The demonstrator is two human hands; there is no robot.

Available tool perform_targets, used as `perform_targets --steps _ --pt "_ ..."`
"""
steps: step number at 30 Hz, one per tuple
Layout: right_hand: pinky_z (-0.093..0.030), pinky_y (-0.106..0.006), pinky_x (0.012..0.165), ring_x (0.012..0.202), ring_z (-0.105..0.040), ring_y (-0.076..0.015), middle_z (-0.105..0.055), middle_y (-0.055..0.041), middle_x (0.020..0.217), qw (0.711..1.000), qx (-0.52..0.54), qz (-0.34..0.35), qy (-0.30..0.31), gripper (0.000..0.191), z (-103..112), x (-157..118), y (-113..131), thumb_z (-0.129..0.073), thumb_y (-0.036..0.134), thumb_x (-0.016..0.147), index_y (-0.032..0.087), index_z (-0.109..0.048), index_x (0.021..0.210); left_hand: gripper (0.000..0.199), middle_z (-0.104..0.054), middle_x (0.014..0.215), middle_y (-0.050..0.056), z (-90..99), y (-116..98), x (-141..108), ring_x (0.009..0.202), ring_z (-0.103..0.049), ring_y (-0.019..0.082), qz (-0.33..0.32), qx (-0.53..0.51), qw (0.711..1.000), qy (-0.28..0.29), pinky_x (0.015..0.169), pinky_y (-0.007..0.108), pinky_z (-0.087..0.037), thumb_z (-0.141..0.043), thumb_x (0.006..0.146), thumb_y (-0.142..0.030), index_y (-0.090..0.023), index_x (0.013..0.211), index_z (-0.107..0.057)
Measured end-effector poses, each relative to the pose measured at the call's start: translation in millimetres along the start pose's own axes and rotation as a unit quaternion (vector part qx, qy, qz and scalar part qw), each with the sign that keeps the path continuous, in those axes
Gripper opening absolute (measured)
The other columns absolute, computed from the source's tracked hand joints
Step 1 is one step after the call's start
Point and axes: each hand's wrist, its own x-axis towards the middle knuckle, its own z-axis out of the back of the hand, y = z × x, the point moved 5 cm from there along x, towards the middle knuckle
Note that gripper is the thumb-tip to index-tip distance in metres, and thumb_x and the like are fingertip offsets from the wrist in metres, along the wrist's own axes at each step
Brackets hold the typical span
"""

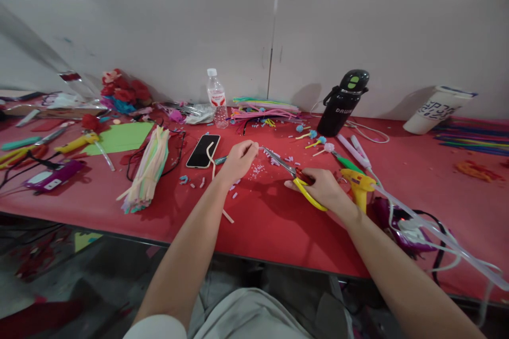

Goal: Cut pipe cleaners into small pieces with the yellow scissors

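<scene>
My right hand (318, 188) grips a pair of scissors (283, 163) with yellow and red handles, the blades pointing left and away from me. My left hand (242, 160) is closed in a pinch close to the scissor tips. A tiny pinkish end of pipe cleaner (261, 148) shows at its fingertips; the rest is hidden. Below the blades lie short purple pipe cleaner pieces (274, 159) and fine clippings (256, 171). A cream pipe cleaner (228, 215) passes beneath my left forearm. Beside that arm lies a phone (203, 151).
A bundle of pastel pipe cleaners (148, 172) lies left. A yellow glue gun (360, 184) and its cord are by my right forearm. Small pompom flowers (313, 134), a black bottle (342, 103), a plastic bottle (217, 98) and a paper cup (435, 109) stand or lie toward the partition (178, 47).
</scene>
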Motion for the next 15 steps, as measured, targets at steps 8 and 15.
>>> perform_targets --steps 8,15 --pt "-0.02 -0.022 0.045 0.052 -0.023 -0.0077 -0.031 0.0046 0.052 1.0 -0.011 0.003 0.007 0.057 -1.8 2.1 -1.3 -0.057 0.069 0.068 0.017 -0.04 0.055 0.035 -0.042 0.059 -0.003 -1.8 0.4 -0.3 0.056 -0.038 0.009 -0.001 -0.002 1.0 0.012 0.056 0.024 -0.03 -0.037 0.089 -0.041 -0.017 0.066 -0.043" --pt "-0.02 -0.022 0.045 0.05 -0.025 -0.0078 -0.034 0.0038 0.051 1.0 -0.016 0.004 0.002 0.06 -2.5 2.7 -2.1 -0.053 0.074 0.068 0.017 -0.042 0.054 0.034 -0.048 0.063 -0.001 -1.8 3.6 0.7 0.059 -0.044 0.01 0.006 -0.003 1.0 0.007 0.058 0.024 -0.033 -0.039 0.089 -0.043 -0.016 0.07 -0.049"
